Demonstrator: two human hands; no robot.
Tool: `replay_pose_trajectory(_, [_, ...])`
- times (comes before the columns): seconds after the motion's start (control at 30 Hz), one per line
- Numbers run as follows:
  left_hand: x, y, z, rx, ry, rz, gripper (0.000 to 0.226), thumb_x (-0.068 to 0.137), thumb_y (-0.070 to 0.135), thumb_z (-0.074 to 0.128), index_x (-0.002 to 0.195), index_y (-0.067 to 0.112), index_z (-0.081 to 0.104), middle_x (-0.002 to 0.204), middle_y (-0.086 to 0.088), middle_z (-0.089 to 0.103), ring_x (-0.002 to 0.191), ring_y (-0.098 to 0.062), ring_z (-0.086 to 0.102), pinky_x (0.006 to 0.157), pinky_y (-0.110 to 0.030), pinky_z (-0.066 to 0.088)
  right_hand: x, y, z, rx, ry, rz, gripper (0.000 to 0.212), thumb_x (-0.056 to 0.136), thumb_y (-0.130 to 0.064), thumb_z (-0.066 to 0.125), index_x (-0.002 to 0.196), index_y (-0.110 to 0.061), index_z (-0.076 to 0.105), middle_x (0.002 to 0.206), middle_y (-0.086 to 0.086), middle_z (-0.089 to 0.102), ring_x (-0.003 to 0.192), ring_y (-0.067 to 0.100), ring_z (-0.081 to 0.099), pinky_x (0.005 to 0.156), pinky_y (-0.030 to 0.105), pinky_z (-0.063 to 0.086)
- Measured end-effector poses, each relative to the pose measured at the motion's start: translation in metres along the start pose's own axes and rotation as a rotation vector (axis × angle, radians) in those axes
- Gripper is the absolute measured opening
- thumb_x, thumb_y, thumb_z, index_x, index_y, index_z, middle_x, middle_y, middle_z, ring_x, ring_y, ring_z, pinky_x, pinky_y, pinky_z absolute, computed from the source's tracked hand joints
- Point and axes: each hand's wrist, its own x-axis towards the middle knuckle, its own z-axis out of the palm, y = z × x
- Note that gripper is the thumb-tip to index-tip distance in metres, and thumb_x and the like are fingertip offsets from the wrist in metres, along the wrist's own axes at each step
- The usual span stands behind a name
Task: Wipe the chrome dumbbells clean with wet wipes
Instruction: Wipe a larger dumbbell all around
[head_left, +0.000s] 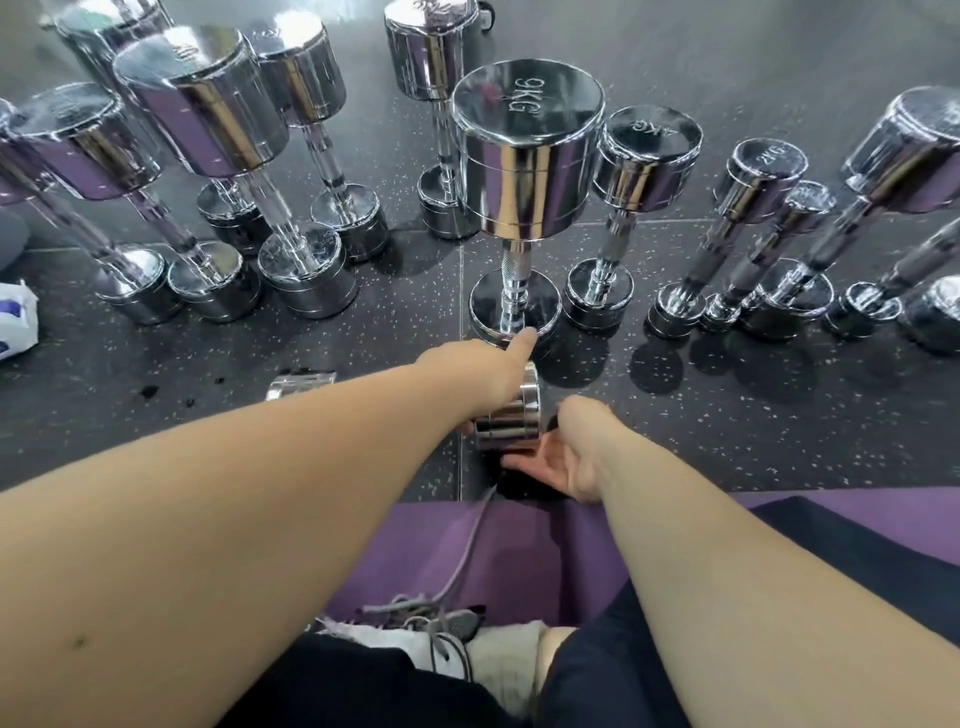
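From the head view, many chrome dumbbells stand on end on a dark speckled floor (363, 332). A large one marked 9KG (527, 156) stands in the middle, a cluster stands to its left and a row of smaller ones to its right. Just in front of the 9KG one, a small dumbbell (511, 421) lies on its side, near the edge of a purple mat (519, 545). The left hand (483, 374) lies over the top of this dumbbell's end, and its straight forefinger reaches the base of the 9KG one. Its other fingers are hidden, so I cannot tell whether it grips. The right hand (563, 457) is wide, palm turned up, with straight fingers just under the near side of the same end. A white packet (15, 322) with blue print lies at the left edge. A shoe (447, 631) with grey laces rests on the mat between the forearms.
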Motion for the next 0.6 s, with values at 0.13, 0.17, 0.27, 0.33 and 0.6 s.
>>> replay_pose_trajectory(0.13, [0.006,-0.004,0.003,0.006,0.049,-0.035,0.082,0.088,0.077,0.021,0.138,0.017,0.046,0.126,-0.008,0.062,0.105,-0.032,0.063,0.096,-0.034,0.046,-0.001,0.001,0.004,-0.156,-0.004,-0.073,0.051,0.103,-0.034,0.03,0.129,0.004,0.052,0.104,0.022,0.07,0.055,0.028,0.071,0.034,0.025,0.048])
replay_pose_trajectory(0.17, [0.007,-0.005,0.003,-0.001,0.048,-0.04,0.082,0.087,0.078,0.023,0.138,0.018,0.045,0.123,-0.006,0.063,0.099,-0.031,0.065,0.092,-0.034,0.047,-0.001,0.002,0.004,-0.134,-0.027,-0.085,0.053,0.104,-0.038,0.029,0.128,0.002,0.054,0.088,0.019,0.069,0.056,0.029,0.071,0.037,0.026,0.051])
replay_pose_trajectory(0.27, [0.006,-0.007,0.006,-0.047,0.058,-0.058,0.076,0.089,0.075,0.024,0.14,0.021,0.039,0.119,-0.008,0.063,0.074,-0.025,0.068,0.067,-0.03,0.047,-0.001,0.002,0.002,-0.023,-0.156,-0.075,0.067,0.105,-0.051,0.02,0.113,-0.001,0.063,0.079,0.018,0.072,0.064,0.032,0.072,0.046,0.031,0.057])
replay_pose_trajectory(0.33, [0.002,-0.009,0.007,-0.16,0.063,-0.068,0.071,0.091,0.073,0.023,0.137,0.021,0.038,0.115,-0.008,0.062,0.062,-0.024,0.067,0.055,-0.028,0.053,-0.003,0.005,0.003,-0.02,-0.184,-0.094,0.072,0.104,-0.053,0.015,0.103,-0.002,0.065,0.08,0.019,0.073,0.062,0.03,0.072,0.047,0.03,0.057])
replay_pose_trajectory(0.6, [-0.027,-0.023,-0.006,-0.466,0.237,-0.085,0.062,0.091,0.073,0.015,0.118,0.023,0.041,0.103,-0.004,0.06,0.096,-0.029,0.055,0.081,-0.038,0.039,-0.019,0.002,0.026,-0.057,-0.268,-0.254,0.069,0.102,-0.059,0.02,0.105,-0.004,0.063,0.095,0.019,0.074,0.081,0.034,0.072,0.07,0.043,0.058])
